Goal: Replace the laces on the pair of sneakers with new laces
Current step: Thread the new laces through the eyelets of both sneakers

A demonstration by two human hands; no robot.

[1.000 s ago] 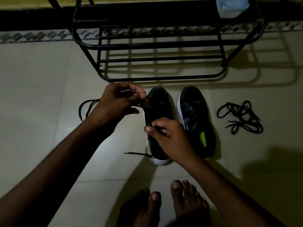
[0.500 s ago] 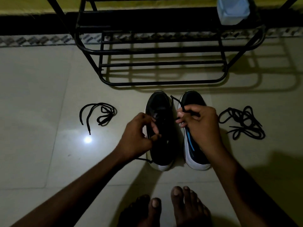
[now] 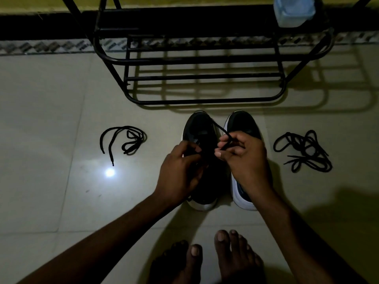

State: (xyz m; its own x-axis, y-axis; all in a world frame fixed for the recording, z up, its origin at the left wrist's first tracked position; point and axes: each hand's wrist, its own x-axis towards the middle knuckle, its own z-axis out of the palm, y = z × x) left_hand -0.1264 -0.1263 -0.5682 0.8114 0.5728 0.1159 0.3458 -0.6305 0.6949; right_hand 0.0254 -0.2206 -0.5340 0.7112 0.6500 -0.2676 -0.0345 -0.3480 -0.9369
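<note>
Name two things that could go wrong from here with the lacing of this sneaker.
The light is dim and the lace that the right hand pinches is black like the sneaker, so an eyelet might be skipped. A loose lace and a lace pile, both black, lie on the floor either side; old and new could get mixed up.

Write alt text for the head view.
The right hand pinches a black lace over the left sneaker while the left hand curls over its middle. The pair stands on a floor before a black rack, a loose lace left, a lace pile right.
</note>
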